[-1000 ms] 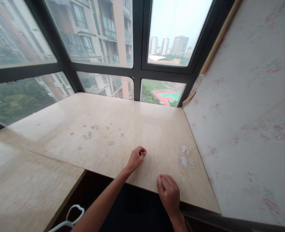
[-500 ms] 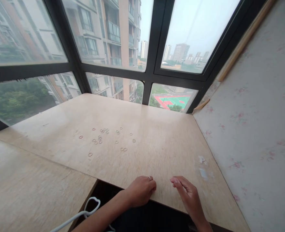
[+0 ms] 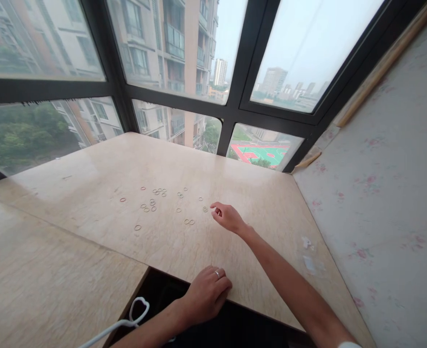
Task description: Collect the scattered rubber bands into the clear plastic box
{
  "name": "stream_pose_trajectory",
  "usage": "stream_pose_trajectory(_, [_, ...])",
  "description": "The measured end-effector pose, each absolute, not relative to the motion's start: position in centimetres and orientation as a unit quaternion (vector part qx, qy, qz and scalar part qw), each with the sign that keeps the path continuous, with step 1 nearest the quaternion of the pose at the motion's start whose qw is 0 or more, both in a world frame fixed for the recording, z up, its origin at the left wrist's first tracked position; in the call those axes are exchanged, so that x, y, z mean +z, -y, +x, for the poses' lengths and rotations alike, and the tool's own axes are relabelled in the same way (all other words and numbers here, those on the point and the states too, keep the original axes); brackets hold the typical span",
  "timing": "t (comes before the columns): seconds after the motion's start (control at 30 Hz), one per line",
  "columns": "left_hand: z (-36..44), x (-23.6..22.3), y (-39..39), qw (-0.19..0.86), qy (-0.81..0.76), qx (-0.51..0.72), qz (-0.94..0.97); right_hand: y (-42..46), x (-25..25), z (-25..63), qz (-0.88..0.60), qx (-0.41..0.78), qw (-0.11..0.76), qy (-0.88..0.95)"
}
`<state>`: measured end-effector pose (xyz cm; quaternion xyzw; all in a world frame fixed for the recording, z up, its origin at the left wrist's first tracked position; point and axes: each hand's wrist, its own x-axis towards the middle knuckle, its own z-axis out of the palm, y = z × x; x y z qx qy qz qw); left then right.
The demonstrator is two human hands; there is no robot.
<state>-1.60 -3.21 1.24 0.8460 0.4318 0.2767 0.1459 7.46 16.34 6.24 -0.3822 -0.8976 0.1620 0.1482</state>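
Observation:
Many small thin rings (image 3: 154, 209), most of them pale and a few reddish, lie scattered flat on the stone-patterned tabletop (image 3: 242, 275). My right hand (image 3: 228, 217) reaches over the table, its thumb and index finger a little apart. Just left of those fingertips is a pair of overlapping rings (image 3: 205, 210); nothing shows in the fingers. My left hand (image 3: 209, 292), with a silver ring on one finger, rests curled at the table's front edge. Its fingertips are hidden underneath, so I cannot see whether it holds anything.
Clear plastic packaging (image 3: 309, 256) lies at the right, near the flowered wall (image 3: 373, 203). A white cable (image 3: 126, 322) loops in the dark gap at the front left. Dark window frames (image 3: 228, 123) border the table at the back.
My right hand has moved forward and left, from the front of the table to beside the overlapping rings. My left hand stays at the edge. The view has tilted slightly.

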Motion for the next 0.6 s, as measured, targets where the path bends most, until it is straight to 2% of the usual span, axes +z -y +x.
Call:
stream_pose_trajectory(0.3, [-2.0,0.6,3.4,0.099,-0.415,0.275,0.862,-21.2,5.3,3.6,-0.345,0.095,-0.021,0.934])
stream_pose_trajectory(0.47, [-2.0,0.5,3.4,0.078,-0.410,0.267,0.868,-21.8,5.5,3.0,-0.323,0.085,-0.054,0.941])
stream_pose_trajectory(0.6, [-2.0,0.5,3.4,0.060,-0.403,0.270,0.872,-21.9,5.5,3.2,-0.316,0.095,-0.045,0.943])
